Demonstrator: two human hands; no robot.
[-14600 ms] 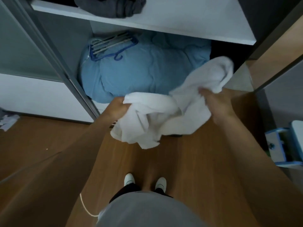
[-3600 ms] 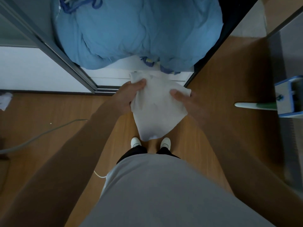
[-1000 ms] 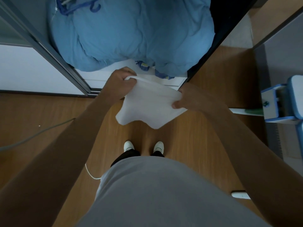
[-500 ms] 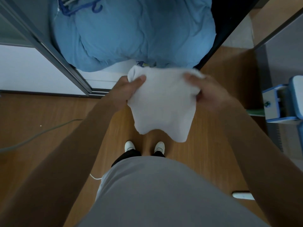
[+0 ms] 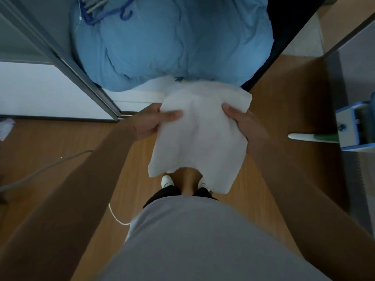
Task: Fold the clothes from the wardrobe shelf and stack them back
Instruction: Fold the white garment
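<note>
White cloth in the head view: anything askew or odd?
The white cloth, held by the left hand and right hand, hangs unevenly: its lower edge is notched, with the right flap lower than the left. Nothing looks damaged.

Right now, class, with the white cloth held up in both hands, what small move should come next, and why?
Probably fold the hanging lower half up toward the grip. The left hand and right hand pinch the soft white cloth at its upper sides, and its uneven lower edge dangles loose above the wooden floor, so it is not yet compact enough to stack.
</note>
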